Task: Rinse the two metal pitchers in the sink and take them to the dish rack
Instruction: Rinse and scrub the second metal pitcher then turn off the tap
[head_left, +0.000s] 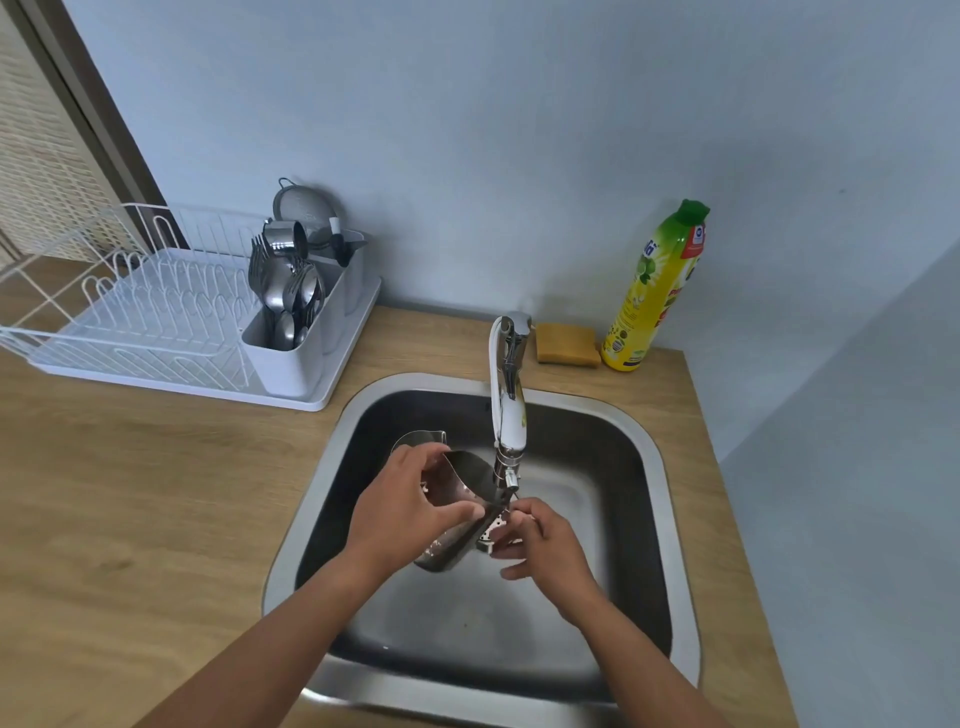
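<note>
Under the tap spout (506, 457), over the steel sink (654, 467): one metal pitcher (462, 514), tilted, mouth up toward the spout, base low and near. Left hand (410, 506) wrapped around its body, thumb along the rim. Right hand (540, 538) at its right side, fingers curled by the handle; whether actually gripping it, cannot tell. Second metal pitcher (418, 440) behind the left hand, at the sink's back-left, mostly hidden, only rim and spout showing. On the wooden bench (156, 493) further out: white dish rack (156, 312) at left with a cutlery holder (291, 358) full of spoons and forks; sponge (566, 344) and yellow dish-soap bottle (654, 291) behind the sink at right.
</note>
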